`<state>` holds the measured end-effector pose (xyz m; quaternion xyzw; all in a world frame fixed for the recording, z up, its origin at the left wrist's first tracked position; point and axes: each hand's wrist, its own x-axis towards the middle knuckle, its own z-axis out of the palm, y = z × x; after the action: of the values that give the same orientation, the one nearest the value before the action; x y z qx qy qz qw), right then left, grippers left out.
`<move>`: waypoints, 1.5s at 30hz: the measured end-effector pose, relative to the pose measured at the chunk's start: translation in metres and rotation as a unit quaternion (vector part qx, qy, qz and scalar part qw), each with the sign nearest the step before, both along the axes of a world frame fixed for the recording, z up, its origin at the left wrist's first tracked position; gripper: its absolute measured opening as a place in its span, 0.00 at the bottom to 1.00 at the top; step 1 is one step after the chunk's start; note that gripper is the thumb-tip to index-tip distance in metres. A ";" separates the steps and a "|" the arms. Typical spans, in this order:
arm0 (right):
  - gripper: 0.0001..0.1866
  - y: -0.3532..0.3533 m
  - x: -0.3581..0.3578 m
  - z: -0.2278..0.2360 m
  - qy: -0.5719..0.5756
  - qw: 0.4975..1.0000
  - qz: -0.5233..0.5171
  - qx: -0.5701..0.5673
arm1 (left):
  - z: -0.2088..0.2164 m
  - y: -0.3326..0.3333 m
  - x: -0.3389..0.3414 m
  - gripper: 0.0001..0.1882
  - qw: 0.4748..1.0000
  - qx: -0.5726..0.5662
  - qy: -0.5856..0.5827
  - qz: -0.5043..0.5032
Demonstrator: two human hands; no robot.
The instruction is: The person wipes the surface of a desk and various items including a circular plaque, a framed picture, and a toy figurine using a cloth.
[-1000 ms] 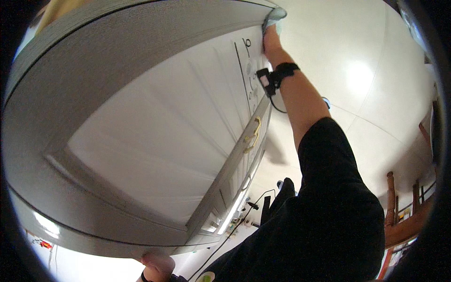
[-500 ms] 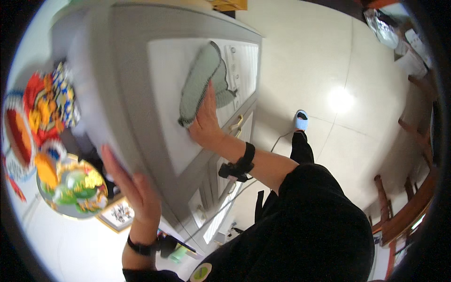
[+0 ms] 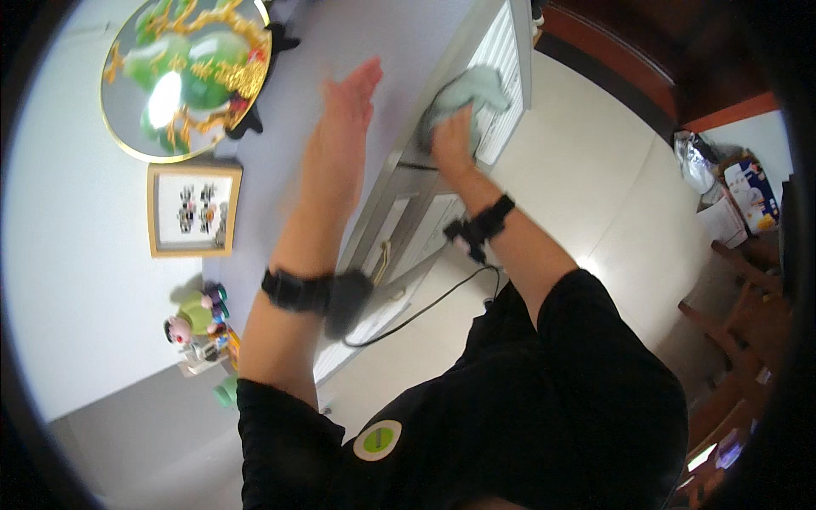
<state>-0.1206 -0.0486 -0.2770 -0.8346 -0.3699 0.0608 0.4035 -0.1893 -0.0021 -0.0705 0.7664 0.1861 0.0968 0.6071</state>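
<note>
Plain white wall (image 3: 76, 289) on the left, pale glossy tiled floor (image 3: 629, 178) with thin joints, bright light reflected on the tiles, dark band (image 3: 608, 92) along the floor's upper edge, reddish-brown surface (image 3: 671, 51) beyond it, brown wooden furniture (image 3: 752, 331) at right.

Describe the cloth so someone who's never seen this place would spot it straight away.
Start with the long grey cabinet running up the middle of the view. Follow its front toward the upper end, where the person's right hand is on the cloth. Limp, crumpled and pale grey-green, it stands out against the straight-lined white slatted panel.
</note>
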 end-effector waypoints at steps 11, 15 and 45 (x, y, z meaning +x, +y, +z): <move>0.26 0.035 -0.224 0.025 0.032 0.948 -0.121 0.294 | -0.004 -0.067 -0.290 0.34 0.990 -0.027 -0.005 0.137; 0.29 0.006 -0.319 0.040 0.126 0.953 0.034 0.273 | -0.033 -0.079 -0.335 0.32 0.978 -0.054 -0.014 0.203; 0.20 -0.015 -0.421 0.009 0.267 0.908 0.076 0.312 | -0.059 -0.009 -0.465 0.38 0.781 0.416 0.144 0.443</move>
<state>-0.5413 -0.0635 -0.2677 -0.5880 -0.3104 0.1930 0.7216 -0.6547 -0.0113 -0.1299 0.7824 0.5325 0.3116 0.0852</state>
